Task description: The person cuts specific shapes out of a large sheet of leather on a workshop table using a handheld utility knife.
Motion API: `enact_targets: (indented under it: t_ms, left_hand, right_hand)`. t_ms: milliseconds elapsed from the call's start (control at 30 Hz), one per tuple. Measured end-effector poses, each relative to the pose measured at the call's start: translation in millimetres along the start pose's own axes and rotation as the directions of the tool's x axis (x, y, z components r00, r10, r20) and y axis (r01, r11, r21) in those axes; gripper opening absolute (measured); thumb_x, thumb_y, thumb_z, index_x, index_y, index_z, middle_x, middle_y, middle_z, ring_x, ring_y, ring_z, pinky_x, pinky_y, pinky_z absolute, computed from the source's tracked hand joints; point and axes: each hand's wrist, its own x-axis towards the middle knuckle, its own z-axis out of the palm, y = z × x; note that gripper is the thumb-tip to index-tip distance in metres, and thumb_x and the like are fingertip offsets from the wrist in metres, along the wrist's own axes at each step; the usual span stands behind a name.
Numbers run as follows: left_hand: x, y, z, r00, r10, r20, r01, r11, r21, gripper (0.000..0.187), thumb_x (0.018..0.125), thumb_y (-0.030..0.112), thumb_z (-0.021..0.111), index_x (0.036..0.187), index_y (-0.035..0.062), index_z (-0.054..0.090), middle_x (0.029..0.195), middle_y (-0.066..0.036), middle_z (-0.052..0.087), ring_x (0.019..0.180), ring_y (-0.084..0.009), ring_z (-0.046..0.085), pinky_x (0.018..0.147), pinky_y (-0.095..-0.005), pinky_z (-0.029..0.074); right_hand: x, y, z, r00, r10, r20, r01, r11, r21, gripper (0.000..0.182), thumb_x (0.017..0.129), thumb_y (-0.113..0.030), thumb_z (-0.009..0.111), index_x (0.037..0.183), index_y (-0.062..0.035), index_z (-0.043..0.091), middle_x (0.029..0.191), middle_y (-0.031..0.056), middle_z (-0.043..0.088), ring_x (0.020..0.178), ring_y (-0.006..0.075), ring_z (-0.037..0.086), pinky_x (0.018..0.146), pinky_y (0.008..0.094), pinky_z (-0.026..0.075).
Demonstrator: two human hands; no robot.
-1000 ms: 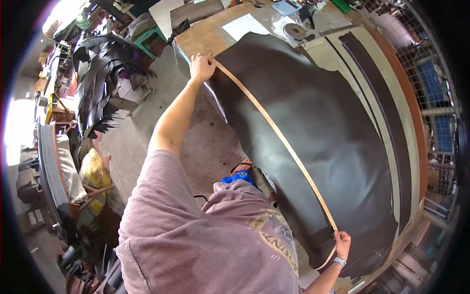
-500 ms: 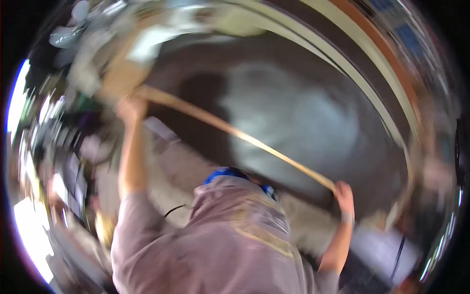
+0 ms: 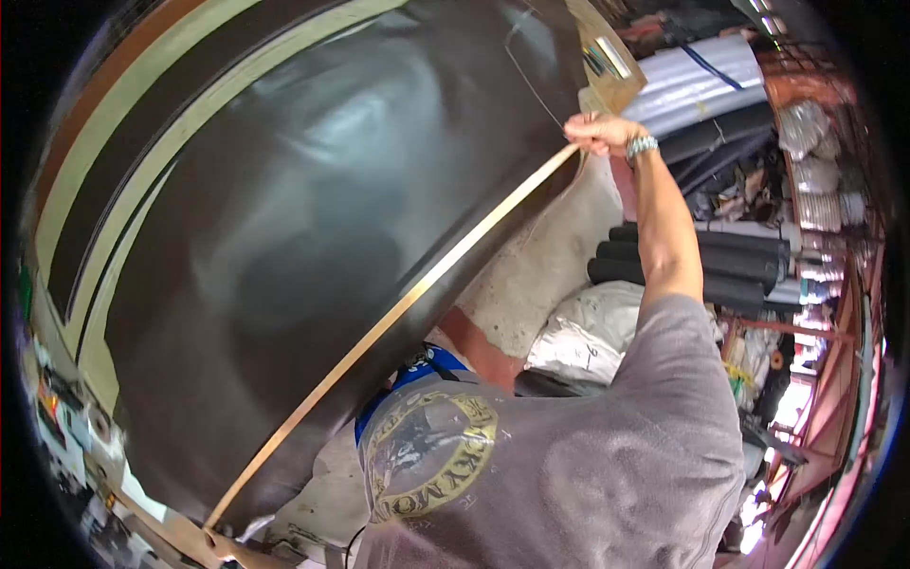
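A long, flat wooden strip (image 3: pixel 403 305) lies slantwise over the near edge of a large dark brown sheet (image 3: pixel 284 190) that looks like leather or vinyl. At its upper right end, my right hand (image 3: pixel 599 134), with a watch on the wrist, has its fingers closed on the strip. My left hand (image 3: pixel 223 547) is at the lower left end, partly cut off by the dark rim of the view, and appears to grip the strip there. A thin light line (image 3: pixel 531 83) runs over the sheet to near my right hand.
Pens and a pale block sit on a board corner (image 3: pixel 611 71) beyond my right hand. Dark rolls (image 3: pixel 687 261), a white bundle (image 3: pixel 592 327) and a grey-white roll (image 3: pixel 697 81) are stacked on the right. Pale and brown bands (image 3: pixel 123 180) border the sheet's far side.
The view has swung round, so my right hand now appears at the upper right and my left at the lower left. Both hands stay at the strip's ends.
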Motion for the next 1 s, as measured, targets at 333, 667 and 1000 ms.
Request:
enact_targets:
  t_ms: [333,667,1000]
  left_hand:
    - [-64,65,42,0.992,0.097,-0.086,-0.097,0.995,0.008,0.048,0.09,0.048,0.071,0.105,0.0015,0.073,0.1,-0.015,0.075,0.093,-0.0308,0.07,0.083,-0.0414,0.054]
    - [-84,105,60,0.988,0.133,-0.072,-0.132,0.991,0.027,0.046,0.089,0.046,0.071,0.101,0.0014,0.072,0.096,-0.015,0.074,0.089,-0.0314,0.069,0.08,-0.0426,0.054]
    - [-81,108,63,0.985,0.163,-0.06,-0.159,0.985,0.065,0.044,0.088,0.045,0.071,0.097,0.0013,0.072,0.092,-0.016,0.072,0.085,-0.0321,0.069,0.077,-0.0439,0.054]
  right_hand:
    - [-31,-7,-61,0.998,-0.049,0.035,0.043,0.985,0.167,0.023,0.092,-0.009,0.074,0.112,-0.0022,0.065,0.089,-0.0016,0.064,0.053,-0.0001,0.037,0.047,0.017,0.027]
    - [19,34,-92,0.989,0.075,-0.124,-0.062,0.992,0.108,0.018,0.089,-0.01,0.077,0.104,-0.0038,0.069,0.085,-0.0044,0.062,0.058,0.0032,0.038,0.053,0.02,0.029]
    - [105,96,-106,0.908,-0.118,-0.403,-0.043,0.929,-0.368,0.015,0.082,-0.001,0.081,0.088,-0.006,0.068,0.077,-0.0006,0.068,0.071,0.0111,0.064,0.066,0.0265,0.052]
